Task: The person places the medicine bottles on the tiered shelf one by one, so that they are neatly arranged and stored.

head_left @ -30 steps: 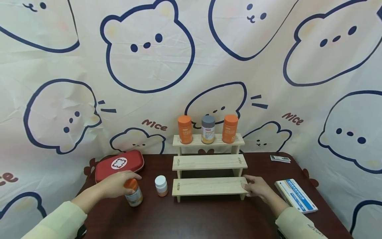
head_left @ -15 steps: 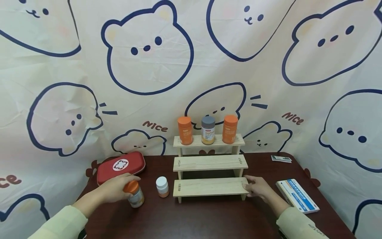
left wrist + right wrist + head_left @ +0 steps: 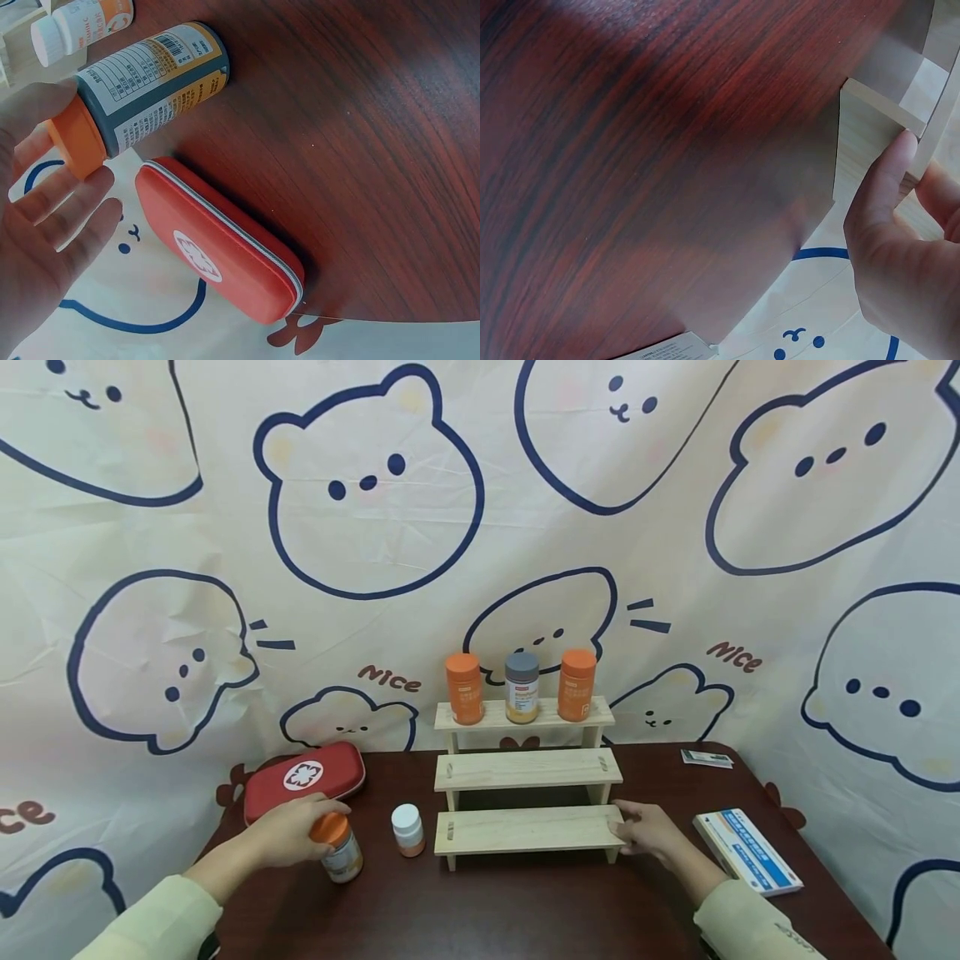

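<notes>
The charcoal-grey cylindrical plastic bottle [image 3: 343, 862] is near the left edge of the dark red-brown wood-grain table [image 3: 465, 910]; whether its base touches the tabletop, I cannot tell. The right hand [image 3: 647, 831] grips the right end of the lowest step on the pale three-tier wooden stand [image 3: 528, 829]; a light, steady hold seems best, as a tug could rock what stands on its top tier. The left hand [image 3: 288, 835] pinches the bottle's top, thumb opposite fingers. So high a grip may let the body swing, so keep it upright and clear of the red rounded zip case [image 3: 303, 777] behind and the small white-capped bottle [image 3: 407, 831] to its right. The held bottle's body is dark, wrapped in a white-and-yellow-orange label [image 3: 131, 75] with a printed table and barcode; its smallest part, the cap [image 3: 81, 142], is plain orange.
</notes>
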The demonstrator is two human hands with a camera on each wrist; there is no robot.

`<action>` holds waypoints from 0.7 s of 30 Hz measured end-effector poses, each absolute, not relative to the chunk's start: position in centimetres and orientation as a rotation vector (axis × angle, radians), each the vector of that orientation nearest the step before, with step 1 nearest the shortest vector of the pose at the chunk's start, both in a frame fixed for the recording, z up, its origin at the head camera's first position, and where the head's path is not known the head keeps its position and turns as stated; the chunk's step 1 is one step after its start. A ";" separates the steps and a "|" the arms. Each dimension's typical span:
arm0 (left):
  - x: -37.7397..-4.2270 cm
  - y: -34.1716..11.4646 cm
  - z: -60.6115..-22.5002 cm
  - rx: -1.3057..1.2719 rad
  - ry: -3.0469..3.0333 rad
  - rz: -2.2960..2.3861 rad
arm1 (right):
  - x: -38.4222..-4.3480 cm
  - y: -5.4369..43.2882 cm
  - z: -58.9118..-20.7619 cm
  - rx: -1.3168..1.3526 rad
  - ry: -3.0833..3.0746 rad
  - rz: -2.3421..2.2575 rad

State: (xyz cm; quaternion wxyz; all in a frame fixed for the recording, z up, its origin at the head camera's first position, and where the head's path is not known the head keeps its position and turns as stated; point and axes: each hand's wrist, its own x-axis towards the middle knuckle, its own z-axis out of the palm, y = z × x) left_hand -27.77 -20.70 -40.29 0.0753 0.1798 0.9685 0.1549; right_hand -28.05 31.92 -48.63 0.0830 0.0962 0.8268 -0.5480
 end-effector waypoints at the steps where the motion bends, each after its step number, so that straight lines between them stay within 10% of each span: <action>1: -27.8 -20.7 -40.3 0.541 2.904 0.460 | -28.1 31.9 -48.7 0.293 2.468 -1.636; 21: -29.9 -17.5 -32.5 0.853 3.022 0.435 | -28.0 31.8 -48.4 0.296 2.476 -1.624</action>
